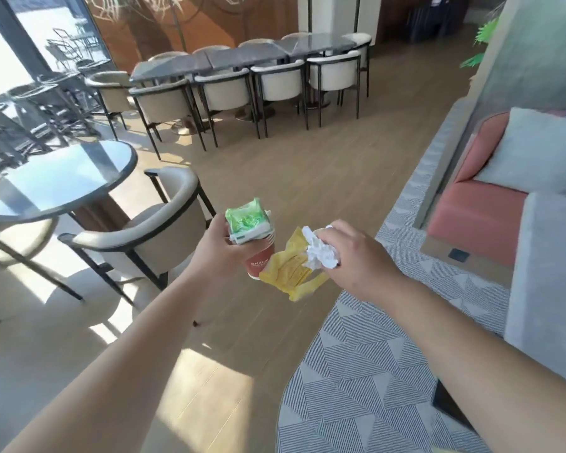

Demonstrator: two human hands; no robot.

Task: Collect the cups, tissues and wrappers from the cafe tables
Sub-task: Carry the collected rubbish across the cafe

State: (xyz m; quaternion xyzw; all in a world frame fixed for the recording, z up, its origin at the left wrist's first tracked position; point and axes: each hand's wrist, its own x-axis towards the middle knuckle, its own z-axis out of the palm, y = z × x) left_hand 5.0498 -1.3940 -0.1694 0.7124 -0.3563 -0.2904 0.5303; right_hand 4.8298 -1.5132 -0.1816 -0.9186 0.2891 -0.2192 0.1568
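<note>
My left hand [219, 248] grips a red paper cup [258, 264] held out over the wooden floor. A green and white wrapper [247, 223] is stuffed into the cup's mouth. Just to its right, my right hand [356, 256] is closed on a crumpled white tissue [321, 253] together with a yellow wrapper [291, 273] that hangs down below the fingers. The yellow wrapper nearly touches the cup's side.
A round glass-topped table [59, 181] with a cream armchair [144, 233] stands at the left. A long row of grey tables [242, 55] with cream chairs fills the back. A patterned grey rug [389, 354] and a pink sofa [477, 217] lie to the right.
</note>
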